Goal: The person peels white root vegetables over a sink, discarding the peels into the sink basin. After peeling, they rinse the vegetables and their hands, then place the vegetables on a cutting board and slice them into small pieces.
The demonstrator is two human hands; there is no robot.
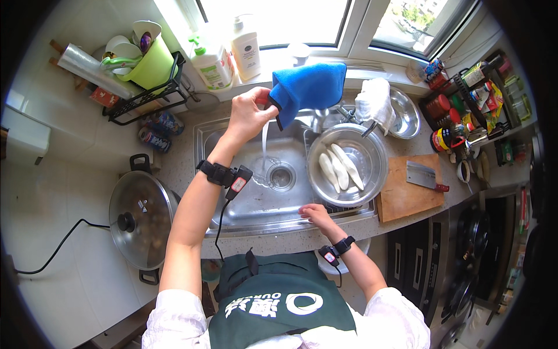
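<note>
My left hand (253, 114) pinches the near corner of a blue cloth (311, 87) with a dark hem, raised over the back of the stainless steel sink (237, 198). The cloth hides most of the faucet (320, 118). A thin stream of water (264, 146) falls from just below my left fingers, towards the drain (281, 176). My right hand (319, 217) hovers at the sink's front rim with nothing in it, its fingers loosely apart. Just beyond it, a steel basin (377, 185) holds three peeled white root vegetables (342, 168).
Right of the basin, a cleaver (420, 174) lies on a wooden cutting board (399, 198). A white cloth (375, 102) hangs by another steel bowl (407, 115). Pump bottles (246, 52) line the sill. At left stand drink cans (154, 138) and a lidded electric pot (141, 218).
</note>
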